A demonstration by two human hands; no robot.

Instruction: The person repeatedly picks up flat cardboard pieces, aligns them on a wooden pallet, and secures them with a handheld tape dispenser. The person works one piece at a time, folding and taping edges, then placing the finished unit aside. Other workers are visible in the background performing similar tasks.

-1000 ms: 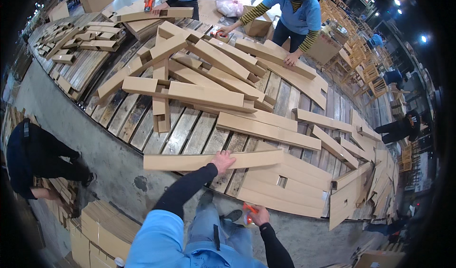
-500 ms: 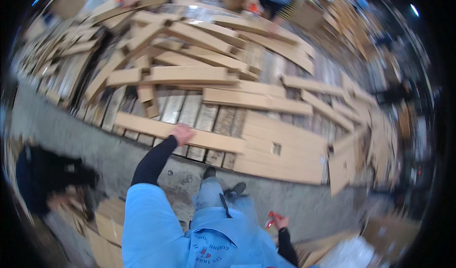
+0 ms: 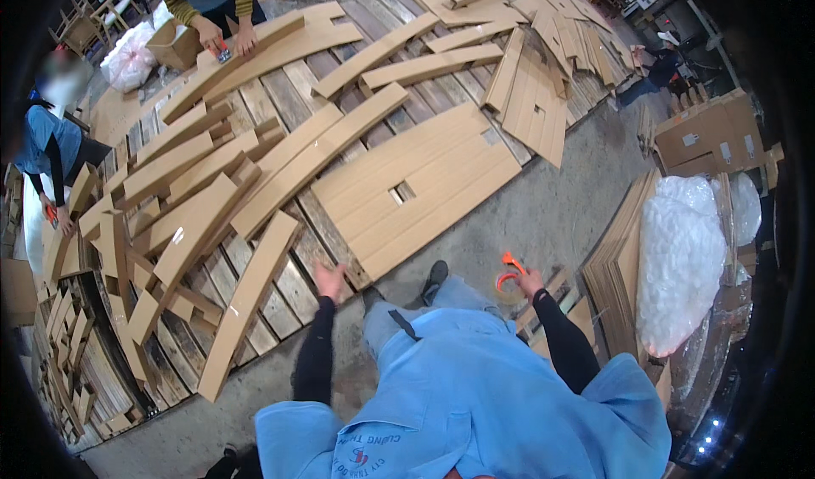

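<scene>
My left hand is open, fingers apart, near the table's front edge. It holds nothing. Close to its left a long, narrow folded cardboard box lies across the slats, its near end reaching past the edge. To the hand's upper right is a flat, creased cardboard sheet with a small rectangular hole. Out over the floor on the right, my right hand grips an orange-red tape dispenser with a tape roll on it.
Several long cardboard boxes are heaped on the wooden slatted table. Two co-workers handle cardboard and dispensers at the far left. On my right stand stacked cardboard sheets, a plastic-wrapped white bundle and a large carton.
My left hand has come off the long cardboard box and is now apart from it, fingers spread. My view has turned to the right. My right hand still holds the tape dispenser.
</scene>
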